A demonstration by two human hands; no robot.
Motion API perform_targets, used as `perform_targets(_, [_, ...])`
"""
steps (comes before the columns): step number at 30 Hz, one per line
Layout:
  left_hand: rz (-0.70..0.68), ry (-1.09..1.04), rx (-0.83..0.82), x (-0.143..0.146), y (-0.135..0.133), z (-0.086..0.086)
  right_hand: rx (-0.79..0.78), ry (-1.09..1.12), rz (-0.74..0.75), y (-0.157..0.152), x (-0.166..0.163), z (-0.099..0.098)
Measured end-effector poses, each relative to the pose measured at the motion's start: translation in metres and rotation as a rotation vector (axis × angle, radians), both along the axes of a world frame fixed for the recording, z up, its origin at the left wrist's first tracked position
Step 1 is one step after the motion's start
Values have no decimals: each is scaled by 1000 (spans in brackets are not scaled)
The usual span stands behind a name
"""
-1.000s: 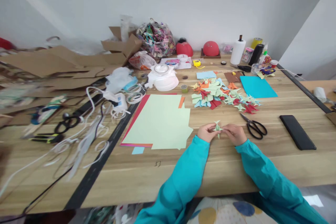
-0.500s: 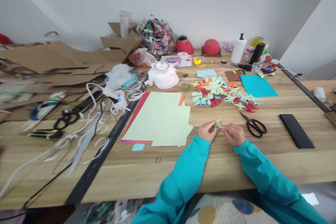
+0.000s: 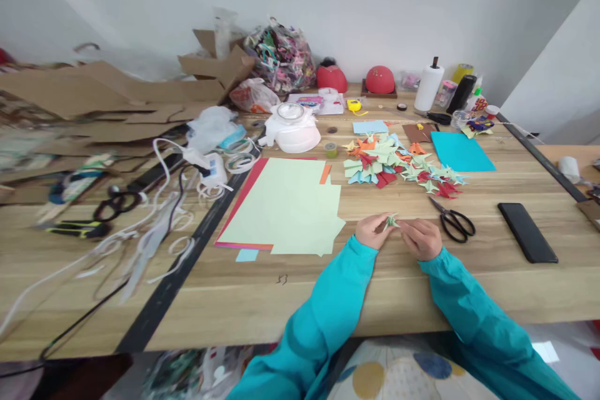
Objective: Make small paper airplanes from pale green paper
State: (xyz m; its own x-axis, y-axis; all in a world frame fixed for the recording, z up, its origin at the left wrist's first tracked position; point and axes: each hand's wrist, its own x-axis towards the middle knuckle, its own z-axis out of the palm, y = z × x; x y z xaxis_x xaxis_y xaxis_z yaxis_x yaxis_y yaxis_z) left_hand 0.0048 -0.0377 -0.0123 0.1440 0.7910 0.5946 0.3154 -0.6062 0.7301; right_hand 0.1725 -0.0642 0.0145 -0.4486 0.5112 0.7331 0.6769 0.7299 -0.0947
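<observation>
While your left hand [image 3: 372, 231] and your right hand [image 3: 422, 239] meet low over the wooden table [image 3: 469, 287], both pinch one little green paper shape [image 3: 390, 221] with their fingertips. It sits right between your hands, just above the table. Black scissors [image 3: 452, 222] lie near your right hand, at 3 o'clock. A black phone [image 3: 527, 232] lies past them. A pile of folded paper shapes [image 3: 398, 169] lies at 12 o'clock. Big pale green sheets [image 3: 285, 206] lie at 9 o'clock, near your left hand.
</observation>
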Motion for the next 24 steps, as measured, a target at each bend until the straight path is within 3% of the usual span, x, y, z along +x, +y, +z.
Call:
perform_targets(6, [-54,-63,49,3,0,2,64,-19,-9,-5,4,3])
perform_targets(18, [29,151,289,1,-1,-1,-30,-23,-81,-11,5,-4])
perform_targets(21, [69,134,274,0,0,-1,-104,46,-273,-9,20,-6])
perform_targets(24, [99,103,253,-1,0,1,-230,12,-636,-3,50,-10])
